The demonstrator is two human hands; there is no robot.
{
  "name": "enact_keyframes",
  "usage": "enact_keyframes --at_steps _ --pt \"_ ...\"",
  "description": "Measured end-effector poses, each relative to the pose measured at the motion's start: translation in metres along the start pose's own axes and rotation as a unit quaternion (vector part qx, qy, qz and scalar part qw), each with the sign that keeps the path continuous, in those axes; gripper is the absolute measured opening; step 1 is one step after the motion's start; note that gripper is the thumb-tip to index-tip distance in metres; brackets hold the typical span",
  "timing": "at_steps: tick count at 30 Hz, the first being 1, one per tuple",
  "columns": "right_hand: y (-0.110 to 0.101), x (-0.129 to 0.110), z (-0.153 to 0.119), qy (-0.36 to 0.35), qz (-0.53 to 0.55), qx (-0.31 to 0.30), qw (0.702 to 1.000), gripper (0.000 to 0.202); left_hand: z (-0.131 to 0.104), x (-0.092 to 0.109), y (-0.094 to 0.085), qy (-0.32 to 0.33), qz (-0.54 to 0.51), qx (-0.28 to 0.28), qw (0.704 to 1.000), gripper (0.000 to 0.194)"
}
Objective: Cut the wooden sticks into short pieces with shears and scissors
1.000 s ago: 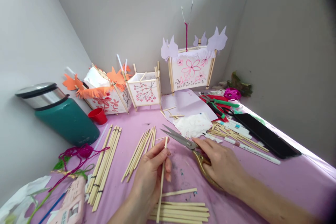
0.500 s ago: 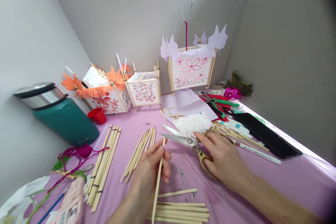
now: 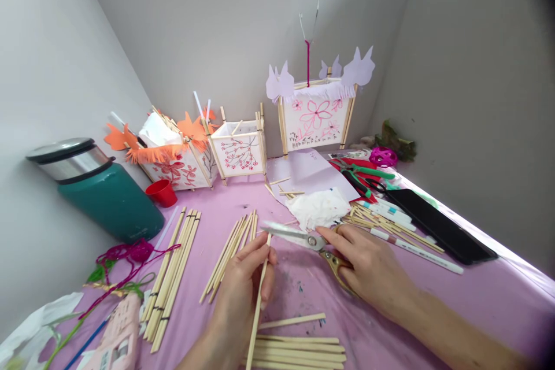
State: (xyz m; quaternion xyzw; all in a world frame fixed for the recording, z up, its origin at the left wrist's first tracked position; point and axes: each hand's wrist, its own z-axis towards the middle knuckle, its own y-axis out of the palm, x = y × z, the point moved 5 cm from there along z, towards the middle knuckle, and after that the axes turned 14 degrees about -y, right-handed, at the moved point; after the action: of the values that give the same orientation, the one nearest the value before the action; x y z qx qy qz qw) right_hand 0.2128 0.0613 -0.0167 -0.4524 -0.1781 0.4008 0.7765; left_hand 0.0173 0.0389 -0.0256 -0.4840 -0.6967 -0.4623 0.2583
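My left hand (image 3: 248, 277) pinches a thin wooden stick (image 3: 258, 313) near its top end, the rest slanting down toward me. In my right hand (image 3: 364, 260) is a pair of scissors (image 3: 313, 240) with gold-coloured handles, fingers through the loops. The blades look closed and point left, their tips at the top of the stick. Beneath my hands lies a row of flat sticks (image 3: 299, 352), with a single stick (image 3: 297, 319) just above them. Left of my left hand rests a bundle of sticks (image 3: 229, 251).
Banded sticks (image 3: 173, 272) and a pink glue gun (image 3: 117, 329) lie left, near a teal bottle (image 3: 113, 199) and red cup (image 3: 161, 192). Paper lanterns (image 3: 318, 121) stand at the back. Crumpled white tissue (image 3: 318, 208), green-handled pliers (image 3: 368, 170) and a black phone (image 3: 437, 224) lie right.
The scissors' blades have come together at the stick's top end, and the right hand's fingers have drawn closer. The left hand has barely moved, still holding the stick.
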Motion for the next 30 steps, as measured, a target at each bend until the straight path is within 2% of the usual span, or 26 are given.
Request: enact_keyframes --at_steps 3,6,8,11,17,22,26,30 --pt "0.002 -0.003 0.001 -0.012 0.028 -0.015 0.999 0.058 -0.003 0.004 0.004 0.007 -0.009 -0.026 1.0 0.021" --pt "0.005 0.006 -0.002 0.05 0.01 -0.021 0.998 0.053 -0.007 0.006 0.006 -0.003 -0.035 -0.023 0.999 0.011" --pt "0.007 0.014 -0.005 0.09 -0.007 -0.022 0.996 0.05 -0.008 0.007 0.005 -0.01 -0.043 -0.004 0.999 0.027" --pt "0.009 0.018 -0.006 0.105 0.023 -0.023 0.994 0.049 -0.008 0.006 0.004 -0.015 -0.04 0.014 0.999 0.043" --pt "0.01 0.014 -0.004 0.091 0.081 -0.007 0.993 0.055 -0.007 0.002 0.002 -0.025 -0.04 0.014 0.999 0.051" --pt "0.008 0.008 -0.001 0.065 0.098 0.001 0.993 0.057 -0.007 0.001 0.002 -0.023 -0.047 0.015 0.999 0.04" --pt "0.009 0.001 -0.001 0.056 0.09 -0.019 0.994 0.058 -0.005 -0.001 0.006 -0.015 -0.021 -0.005 1.0 0.011" --pt "0.009 -0.003 -0.003 0.054 0.073 -0.036 0.995 0.062 -0.004 -0.004 0.009 -0.007 0.017 -0.036 0.999 0.028"
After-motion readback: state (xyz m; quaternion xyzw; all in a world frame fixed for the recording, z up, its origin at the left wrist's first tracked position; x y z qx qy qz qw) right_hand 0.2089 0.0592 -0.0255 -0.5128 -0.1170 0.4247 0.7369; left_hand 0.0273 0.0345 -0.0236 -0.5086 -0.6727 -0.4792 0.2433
